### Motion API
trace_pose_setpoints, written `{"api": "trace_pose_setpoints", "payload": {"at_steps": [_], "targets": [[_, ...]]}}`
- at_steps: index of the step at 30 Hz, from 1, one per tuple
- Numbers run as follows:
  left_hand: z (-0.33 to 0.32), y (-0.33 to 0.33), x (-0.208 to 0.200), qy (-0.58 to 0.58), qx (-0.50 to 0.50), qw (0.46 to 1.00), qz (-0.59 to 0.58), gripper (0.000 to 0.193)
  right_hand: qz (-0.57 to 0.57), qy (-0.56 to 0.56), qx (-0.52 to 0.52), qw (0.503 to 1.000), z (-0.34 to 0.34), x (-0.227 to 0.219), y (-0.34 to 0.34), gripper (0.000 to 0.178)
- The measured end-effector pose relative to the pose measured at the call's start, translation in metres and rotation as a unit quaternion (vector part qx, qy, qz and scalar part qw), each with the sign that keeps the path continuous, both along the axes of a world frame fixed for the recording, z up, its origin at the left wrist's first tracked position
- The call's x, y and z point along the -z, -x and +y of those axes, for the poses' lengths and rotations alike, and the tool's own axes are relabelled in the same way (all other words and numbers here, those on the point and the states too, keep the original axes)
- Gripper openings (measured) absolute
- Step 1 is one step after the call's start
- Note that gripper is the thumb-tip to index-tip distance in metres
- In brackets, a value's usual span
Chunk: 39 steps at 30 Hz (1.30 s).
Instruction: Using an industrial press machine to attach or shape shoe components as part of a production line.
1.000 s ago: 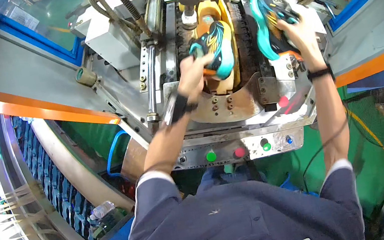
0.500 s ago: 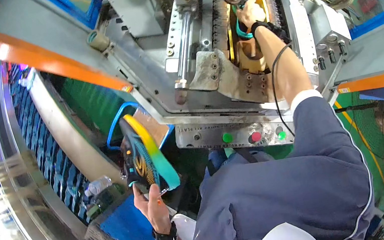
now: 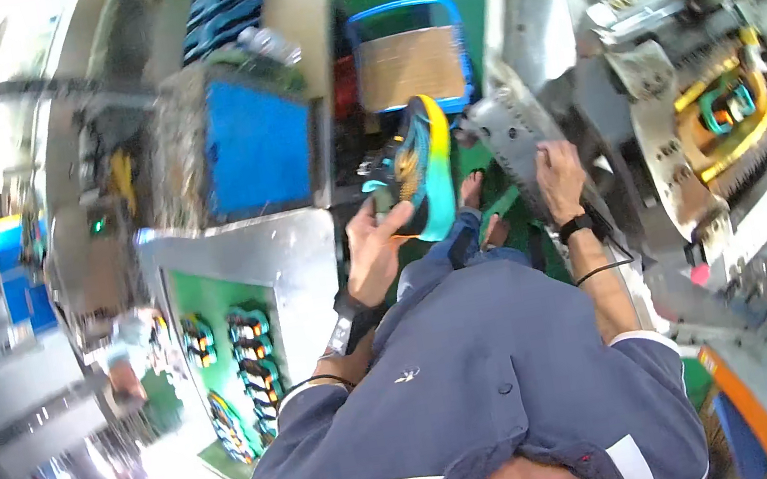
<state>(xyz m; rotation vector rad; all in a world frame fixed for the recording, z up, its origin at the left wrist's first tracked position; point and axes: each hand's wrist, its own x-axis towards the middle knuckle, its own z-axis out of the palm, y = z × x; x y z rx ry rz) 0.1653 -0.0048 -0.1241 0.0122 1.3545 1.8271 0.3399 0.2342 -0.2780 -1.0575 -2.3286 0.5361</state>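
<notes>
My left hand (image 3: 375, 246) grips a sneaker (image 3: 430, 166) by one end, thumb on its upper. The sneaker is tilted on its side, its thick sole running from yellow through green to turquoise, with a black upper and orange lacing. At the grey metal control panel (image 3: 509, 129) of the machine, my right hand (image 3: 561, 179) rests with its fingers curled in, and nothing shows in them. To the right of that hand, a turquoise-edged shoe part (image 3: 729, 109) sits in the machine's yellow-sided cradle (image 3: 690, 132).
Several shoes (image 3: 254, 347) stand in rows on a green surface (image 3: 210, 294) at left. A blue-topped block (image 3: 258, 144) and a clear bottle (image 3: 270, 45) are beyond. Ahead is a blue-framed basket (image 3: 401, 8) with cardboard. An orange bar (image 3: 751, 406) runs at lower right.
The view has turned left, bringing the rows of shoes into sight. My right hand has left the machine's cradle for the control panel. My left hand still holds the sneaker.
</notes>
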Motion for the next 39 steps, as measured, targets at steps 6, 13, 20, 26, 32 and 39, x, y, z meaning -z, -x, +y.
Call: {"api": "trace_pose_setpoints", "payload": {"at_steps": [6,13,20,26,32,39], "targets": [[-0.081,-0.022,0.020,0.079,-0.089,0.993,-0.001,0.043,-0.095,-0.010,-0.038,0.995,0.007,0.048,-0.011,0.020],[-0.192,-0.004,0.056,0.131,-0.323,0.935,-0.068,0.035,0.046,0.068,-0.015,0.997,0.002,0.007,0.020,0.023],[-0.325,0.083,0.116,0.160,-0.496,0.853,-0.030,0.031,0.209,0.100,-0.190,0.954,-0.068,-0.100,0.203,0.020],[-0.445,0.196,0.141,0.162,-0.598,0.784,-0.036,0.030,0.124,0.007,-0.297,0.947,-0.150,-0.177,0.376,0.030],[-0.614,0.304,0.254,0.351,-0.643,0.680,-0.031,0.038,0.050,0.000,-0.321,0.946,-0.197,-0.180,0.491,0.045],[-0.777,0.385,0.287,0.470,-0.588,0.657,-0.027,0.057,-0.076,-0.106,-0.260,0.957,-0.235,-0.184,0.493,0.037]]}}
